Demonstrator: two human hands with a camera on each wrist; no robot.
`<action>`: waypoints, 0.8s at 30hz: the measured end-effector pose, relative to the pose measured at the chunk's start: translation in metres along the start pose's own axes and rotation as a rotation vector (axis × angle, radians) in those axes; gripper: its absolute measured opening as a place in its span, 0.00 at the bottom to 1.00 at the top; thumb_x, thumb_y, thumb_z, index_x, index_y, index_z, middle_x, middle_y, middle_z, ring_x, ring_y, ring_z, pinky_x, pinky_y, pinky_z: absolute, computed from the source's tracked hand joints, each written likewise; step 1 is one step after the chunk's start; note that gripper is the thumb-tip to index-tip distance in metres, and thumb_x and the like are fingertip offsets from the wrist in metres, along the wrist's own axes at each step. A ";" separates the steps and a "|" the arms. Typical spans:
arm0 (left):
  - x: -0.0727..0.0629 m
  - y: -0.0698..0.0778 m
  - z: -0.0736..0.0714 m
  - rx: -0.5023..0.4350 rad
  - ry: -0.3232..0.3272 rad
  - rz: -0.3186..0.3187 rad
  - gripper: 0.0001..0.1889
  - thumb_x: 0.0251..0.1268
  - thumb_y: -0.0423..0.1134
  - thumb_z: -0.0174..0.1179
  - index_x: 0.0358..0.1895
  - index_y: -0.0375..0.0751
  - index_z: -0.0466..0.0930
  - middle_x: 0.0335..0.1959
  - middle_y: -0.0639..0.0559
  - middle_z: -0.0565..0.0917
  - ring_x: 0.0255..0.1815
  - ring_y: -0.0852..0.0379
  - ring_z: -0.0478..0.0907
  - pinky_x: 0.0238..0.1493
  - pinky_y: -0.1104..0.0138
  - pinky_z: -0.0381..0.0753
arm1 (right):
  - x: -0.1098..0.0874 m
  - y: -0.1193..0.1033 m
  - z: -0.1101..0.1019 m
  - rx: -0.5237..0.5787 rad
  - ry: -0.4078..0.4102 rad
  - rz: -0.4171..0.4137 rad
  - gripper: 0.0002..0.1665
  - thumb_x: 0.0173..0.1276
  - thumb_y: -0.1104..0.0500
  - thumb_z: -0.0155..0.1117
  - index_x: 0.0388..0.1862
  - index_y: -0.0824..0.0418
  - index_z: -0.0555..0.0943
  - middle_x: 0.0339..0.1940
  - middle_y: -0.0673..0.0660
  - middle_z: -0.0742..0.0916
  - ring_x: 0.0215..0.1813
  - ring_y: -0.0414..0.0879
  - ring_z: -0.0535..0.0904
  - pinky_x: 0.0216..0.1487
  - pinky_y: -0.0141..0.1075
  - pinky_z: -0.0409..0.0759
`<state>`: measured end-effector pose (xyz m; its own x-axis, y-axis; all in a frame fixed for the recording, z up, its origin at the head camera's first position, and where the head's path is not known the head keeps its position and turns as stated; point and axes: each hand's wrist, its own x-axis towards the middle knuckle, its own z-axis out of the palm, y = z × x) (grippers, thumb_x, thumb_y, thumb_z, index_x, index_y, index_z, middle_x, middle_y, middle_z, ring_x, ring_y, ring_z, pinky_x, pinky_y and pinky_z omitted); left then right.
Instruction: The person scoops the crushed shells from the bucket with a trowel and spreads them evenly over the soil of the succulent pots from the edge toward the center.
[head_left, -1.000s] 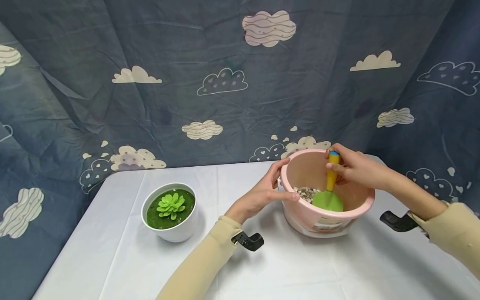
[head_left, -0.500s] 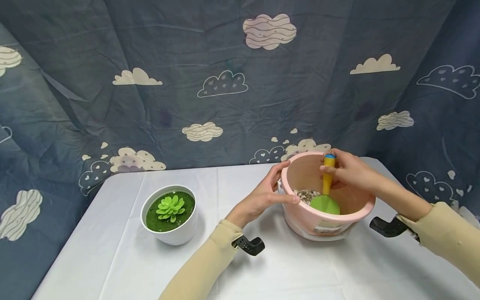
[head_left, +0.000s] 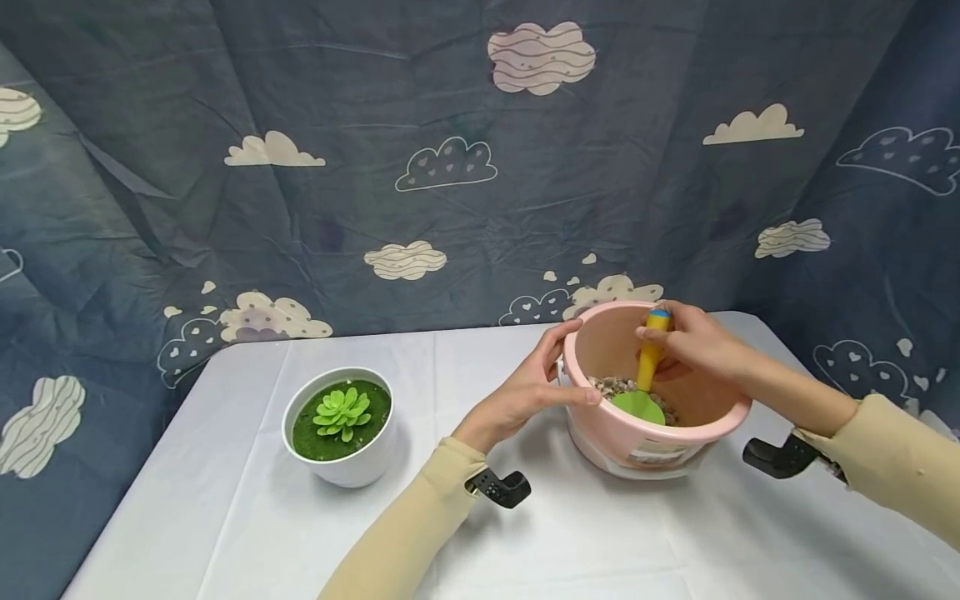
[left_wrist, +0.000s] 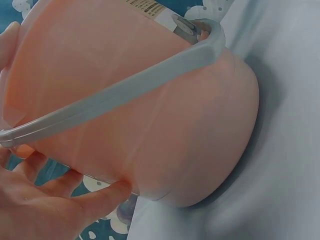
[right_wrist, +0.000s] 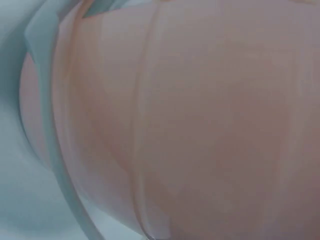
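Observation:
A pink bucket [head_left: 596, 433] with a pale bail handle [left_wrist: 115, 97] stands at the right of the table, pebbles [head_left: 612, 385] in its bottom. My left hand [head_left: 517, 400] holds its left side, thumb over the near rim and fingers against the outer wall. Inside the bucket, my right hand [head_left: 697, 342] grips a toy shovel by its yellow handle [head_left: 651, 358], blue end up. The green blade [head_left: 637, 407] points down among the pebbles, its lower edge hidden behind the near rim. Only the bucket's outer wall [right_wrist: 210, 110] and handle fill the right wrist view.
A white pot [head_left: 356, 471] with a green succulent [head_left: 342, 412] in mossy filling stands on the left of the white-covered table [head_left: 247, 517]. Behind the table hangs a dark curtain [head_left: 337, 200] with cloud prints.
My right hand has moved the shovel left and slightly down, and pebbles now show to the right of its blade. My left hand keeps its place on the bucket.

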<state>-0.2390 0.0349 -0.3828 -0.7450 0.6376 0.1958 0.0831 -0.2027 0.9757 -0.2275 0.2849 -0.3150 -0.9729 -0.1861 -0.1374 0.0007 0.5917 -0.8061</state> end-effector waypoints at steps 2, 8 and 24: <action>0.000 0.000 0.000 0.001 -0.001 -0.005 0.47 0.53 0.28 0.70 0.75 0.59 0.56 0.75 0.59 0.61 0.75 0.60 0.53 0.72 0.57 0.49 | 0.000 -0.001 0.000 0.017 -0.003 0.009 0.31 0.77 0.55 0.55 0.64 0.76 0.58 0.49 0.72 0.79 0.41 0.58 0.86 0.40 0.49 0.84; 0.000 0.000 -0.001 0.020 -0.002 -0.025 0.47 0.53 0.30 0.70 0.75 0.62 0.56 0.74 0.64 0.60 0.74 0.68 0.51 0.73 0.58 0.47 | 0.002 -0.002 0.002 0.077 0.003 0.034 0.33 0.78 0.55 0.53 0.66 0.77 0.55 0.50 0.73 0.79 0.41 0.57 0.86 0.41 0.47 0.84; 0.000 -0.001 -0.004 0.019 -0.005 -0.029 0.46 0.53 0.31 0.70 0.73 0.66 0.57 0.72 0.73 0.57 0.75 0.66 0.47 0.72 0.61 0.51 | 0.001 -0.002 -0.006 0.160 0.039 0.024 0.32 0.79 0.53 0.52 0.65 0.77 0.54 0.44 0.66 0.85 0.39 0.55 0.87 0.39 0.45 0.84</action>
<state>-0.2412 0.0320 -0.3842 -0.7440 0.6468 0.1675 0.0738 -0.1697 0.9827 -0.2301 0.2877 -0.3100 -0.9804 -0.1411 -0.1377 0.0577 0.4627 -0.8846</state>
